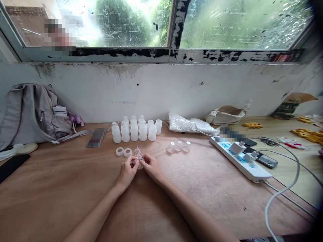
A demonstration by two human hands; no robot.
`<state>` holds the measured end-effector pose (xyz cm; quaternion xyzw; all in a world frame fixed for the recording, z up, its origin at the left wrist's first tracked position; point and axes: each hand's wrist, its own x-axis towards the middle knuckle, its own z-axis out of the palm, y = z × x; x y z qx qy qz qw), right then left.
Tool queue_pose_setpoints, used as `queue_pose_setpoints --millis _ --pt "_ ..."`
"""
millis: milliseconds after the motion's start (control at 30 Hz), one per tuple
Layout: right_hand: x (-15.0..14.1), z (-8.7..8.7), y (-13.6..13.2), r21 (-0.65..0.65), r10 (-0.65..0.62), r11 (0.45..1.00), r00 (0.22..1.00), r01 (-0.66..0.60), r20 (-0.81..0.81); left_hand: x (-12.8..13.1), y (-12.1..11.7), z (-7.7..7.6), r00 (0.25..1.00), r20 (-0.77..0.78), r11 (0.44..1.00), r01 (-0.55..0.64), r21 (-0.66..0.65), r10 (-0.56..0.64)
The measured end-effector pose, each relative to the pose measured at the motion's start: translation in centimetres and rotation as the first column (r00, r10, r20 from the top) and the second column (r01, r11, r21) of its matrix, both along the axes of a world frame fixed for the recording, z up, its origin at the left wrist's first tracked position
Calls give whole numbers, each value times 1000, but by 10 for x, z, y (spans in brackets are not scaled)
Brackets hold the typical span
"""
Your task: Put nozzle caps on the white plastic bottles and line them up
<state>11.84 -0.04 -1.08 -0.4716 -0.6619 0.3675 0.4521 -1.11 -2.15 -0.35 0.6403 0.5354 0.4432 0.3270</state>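
Note:
My left hand (128, 171) and my right hand (152, 168) meet over the middle of the wooden table (75, 188), both pinching one small clear plastic ring piece (139, 161) between the fingertips. Just beyond them stands a clear nipple-like part (137, 150). Two white rings (123, 151) lie to its left. Several small clear discs (178, 147) lie to the right. Behind stands a cluster of several small white translucent bottles (136, 129).
A grey backpack (27, 114) leans at the back left, a black flat object (11, 166) at the left edge. White plastic bags (191, 125) lie at the wall. A power strip (239, 158) with chargers, phones and cables occupies the right. Yellow parts (309, 134) lie far right.

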Motion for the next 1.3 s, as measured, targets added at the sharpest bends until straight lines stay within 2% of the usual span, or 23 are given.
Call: queue_pose_setpoints --millis 167,333,567,900,1100,1300 --pt "-2 0 -1 -39 20 999 1000 -21 -21 -2 0 1 998 -55 999 -15 44 18" --pt "-1 1 -1 -3 7 1000 1000 -7 -26 0 -1 -1 997 -74 997 -10 71 15" --pt "-2 4 -3 29 -33 999 999 32 37 1 -2 0 999 -43 1000 -2 31 3" --pt "-1 5 -3 74 -32 997 997 27 71 0 5 -5 995 103 999 20 -48 -15" --pt "-1 5 -5 68 -23 997 998 18 63 -1 2 -3 995 96 998 45 -46 -40" --pt "-2 4 -4 51 -12 999 998 8 69 -3 4 -8 997 66 999 35 -31 -33"
